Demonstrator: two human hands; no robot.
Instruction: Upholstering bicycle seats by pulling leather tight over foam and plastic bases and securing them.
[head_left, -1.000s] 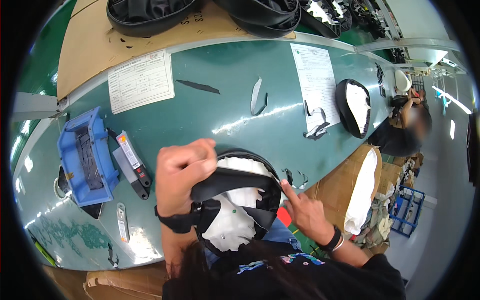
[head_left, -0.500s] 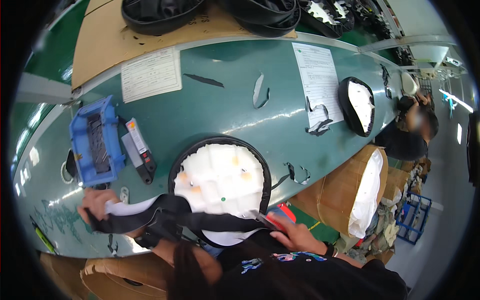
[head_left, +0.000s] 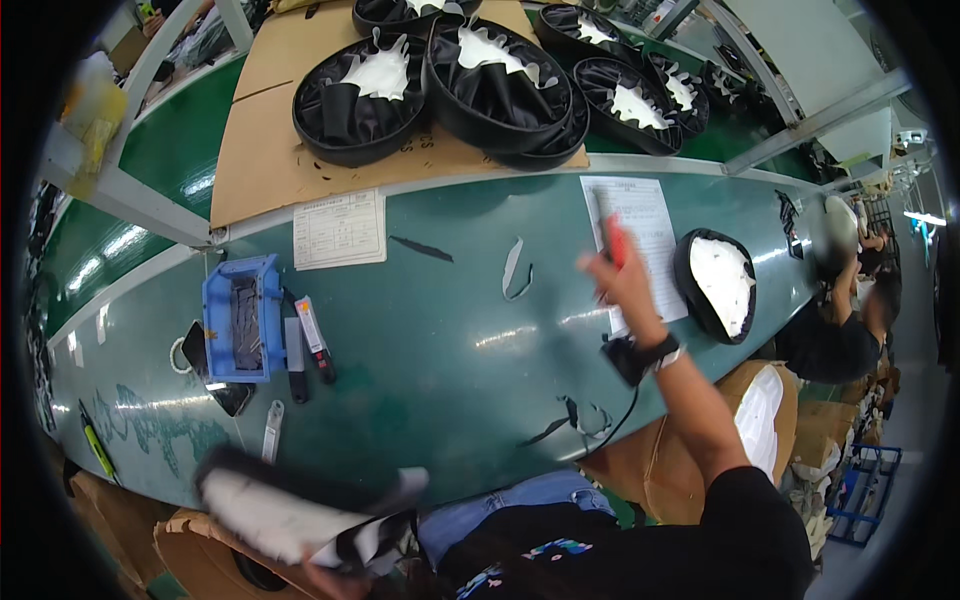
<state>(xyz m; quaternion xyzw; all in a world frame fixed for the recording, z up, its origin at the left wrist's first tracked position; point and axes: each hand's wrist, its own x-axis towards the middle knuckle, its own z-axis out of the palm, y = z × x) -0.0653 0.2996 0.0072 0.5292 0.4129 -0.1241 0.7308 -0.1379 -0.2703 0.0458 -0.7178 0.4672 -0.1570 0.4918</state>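
Observation:
My right hand (head_left: 632,288) is raised over the far right part of the table, closed on a red-handled knife (head_left: 616,243). Its grey end, blurred, points away over a printed sheet (head_left: 650,220). At the near left edge, a padded piece with white filling and a black rim (head_left: 275,505) hangs tilted, smeared by motion. My left hand (head_left: 338,578) is at its underside, gripping it, mostly hidden. A loose dark strip hangs around its right end. A similar padded piece (head_left: 722,285) lies on the table to the right.
A blue bin (head_left: 268,345) of small dark pieces stands left, beside box cutters (head_left: 318,340) and a phone (head_left: 228,398). Black scraps (head_left: 575,420) litter the green table (head_left: 440,340). More padded pieces (head_left: 360,110) sit at the back. Cardboard boxes (head_left: 645,440) stand along the near edge. Another person (head_left: 840,330) is far right.
The round padded piece has left the table's middle for the near left edge with my left hand. My right hand has moved far and up with the knife. The view has shifted.

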